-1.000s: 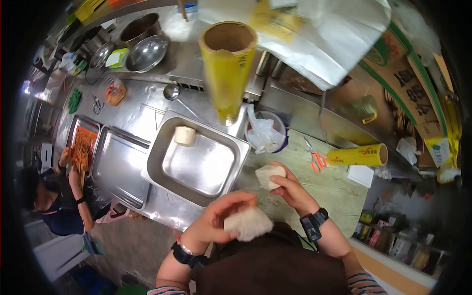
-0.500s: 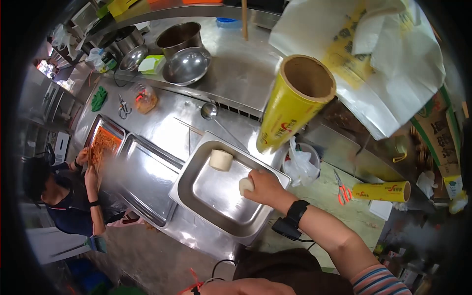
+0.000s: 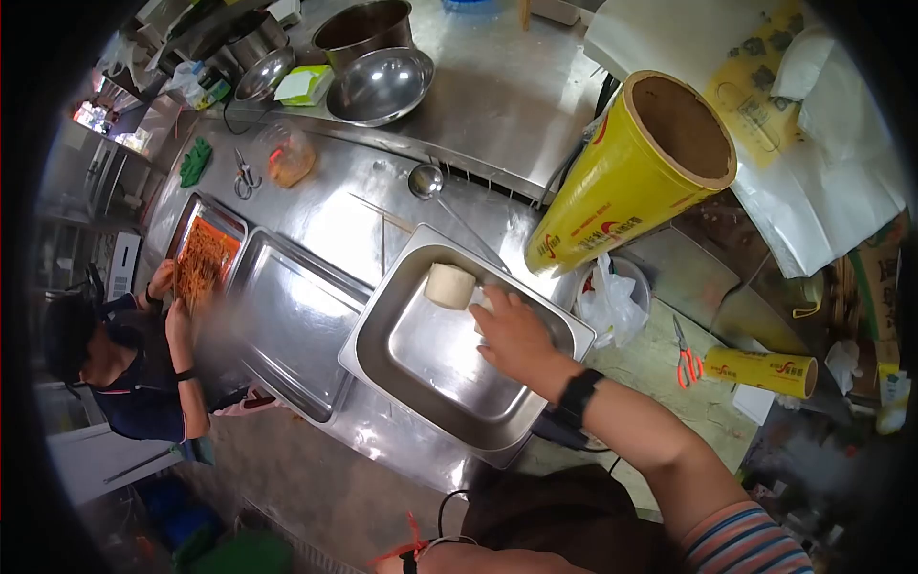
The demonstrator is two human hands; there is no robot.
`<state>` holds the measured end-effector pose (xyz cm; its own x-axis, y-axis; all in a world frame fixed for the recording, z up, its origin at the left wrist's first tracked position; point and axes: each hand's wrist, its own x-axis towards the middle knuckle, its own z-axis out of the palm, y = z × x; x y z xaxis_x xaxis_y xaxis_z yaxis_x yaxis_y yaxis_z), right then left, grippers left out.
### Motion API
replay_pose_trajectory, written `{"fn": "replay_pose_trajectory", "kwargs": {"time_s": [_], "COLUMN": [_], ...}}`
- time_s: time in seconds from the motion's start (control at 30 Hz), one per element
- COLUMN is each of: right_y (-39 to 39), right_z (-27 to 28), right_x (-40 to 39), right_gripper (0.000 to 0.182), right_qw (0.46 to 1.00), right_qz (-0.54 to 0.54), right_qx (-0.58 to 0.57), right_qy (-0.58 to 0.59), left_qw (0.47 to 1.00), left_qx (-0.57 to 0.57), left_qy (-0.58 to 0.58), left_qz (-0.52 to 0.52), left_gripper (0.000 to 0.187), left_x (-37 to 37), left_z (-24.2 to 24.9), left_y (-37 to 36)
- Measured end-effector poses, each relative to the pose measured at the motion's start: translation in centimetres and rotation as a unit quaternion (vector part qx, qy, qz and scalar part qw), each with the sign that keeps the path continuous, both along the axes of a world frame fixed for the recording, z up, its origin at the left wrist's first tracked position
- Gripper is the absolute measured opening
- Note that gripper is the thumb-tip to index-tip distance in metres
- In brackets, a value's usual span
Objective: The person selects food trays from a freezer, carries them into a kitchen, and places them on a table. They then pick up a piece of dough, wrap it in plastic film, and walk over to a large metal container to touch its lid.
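Stainless steel worktop (image 3: 344, 215), long and reflective, carrying the items listed.

Deep steel pan (image 3: 421, 359): set at the worktop's near edge, bare across most of its floor. One pale cylindrical dough piece (image 3: 449, 285) lies in its far corner, touching the far wall or very near it.

Right hand (image 3: 512, 335): reaches into the pan at the far side, just beside the dough piece, fingers curled down over a second pale piece (image 3: 481, 302) of which only a sliver shows. Whether the fingers grip it or merely rest on it cannot be told. Black watch on the wrist.

Left hand: only the wrist with a dark band shows at the bottom of the view; the hand itself is out of view.

Shallow steel tray (image 3: 287, 330): directly beside the deep pan, along the same near edge, its floor bare.

Tray of orange shredded food (image 3: 201, 263): next along that edge, with another person's hands (image 3: 170, 306) at it.

Ladle (image 3: 426, 182): behind the deep pan, its handle running toward the pan's far rim.

Yellow film roll (image 3: 631, 177): large, upright and tilted, close to the camera beyond the pan's far corner.

Second yellow roll (image 3: 762, 371) and orange-handled scissors (image 3: 687, 356): on the green surface beside the pan.

Steel bowl (image 3: 381, 86) and pot (image 3: 359, 27): far edge of the worktop.

Open room: a bare steel strip lies between the trays and the far edge.
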<state>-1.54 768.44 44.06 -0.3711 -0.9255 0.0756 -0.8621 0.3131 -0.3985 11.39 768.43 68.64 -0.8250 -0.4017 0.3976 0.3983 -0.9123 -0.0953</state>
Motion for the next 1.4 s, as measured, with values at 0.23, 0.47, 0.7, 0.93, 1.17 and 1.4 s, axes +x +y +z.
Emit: {"fn": "replay_pose_trajectory", "kwargs": {"time_s": [0.23, 0.47, 0.7, 0.93, 1.17, 1.4], "right_y": [14.4, 13.2, 12.5, 20.1, 26.5, 33.5], "right_z": [3.4, -1.6, -3.0, -1.1, 2.6, 6.0], "right_x": [1.7, 4.8, 6.8, 8.4, 6.7, 6.3], "right_gripper": [0.046, 0.053, 0.031, 0.03, 0.03, 0.032], "right_qw": [0.884, 0.653, 0.676, 0.698, 0.802, 0.744], "right_qz": [-0.134, -0.274, -0.317, -0.258, -0.219, -0.328], "right_qx": [0.246, 0.072, -0.017, -0.038, -0.012, -0.136], "right_qy": [-0.373, -0.702, -0.665, -0.666, -0.555, -0.567], "left_qw": [0.998, 0.988, 0.971, 0.921, 0.858, 0.86], "left_qx": [0.043, -0.078, -0.06, -0.288, -0.333, -0.259], "left_qy": [0.047, 0.109, 0.206, -0.203, -0.346, -0.404], "left_qz": [0.02, -0.072, -0.106, -0.168, -0.183, -0.172], "left_gripper": [0.016, 0.011, 0.01, 0.024, 0.031, 0.039], "left_x": [-2.2, -6.3, -5.6, -1.0, 1.5, 4.7], "left_z": [-0.1, 0.4, -0.6, 0.6, -0.7, -3.5], "left_y": [1.0, 4.3, 7.5, 7.7, 7.0, 6.8]}}
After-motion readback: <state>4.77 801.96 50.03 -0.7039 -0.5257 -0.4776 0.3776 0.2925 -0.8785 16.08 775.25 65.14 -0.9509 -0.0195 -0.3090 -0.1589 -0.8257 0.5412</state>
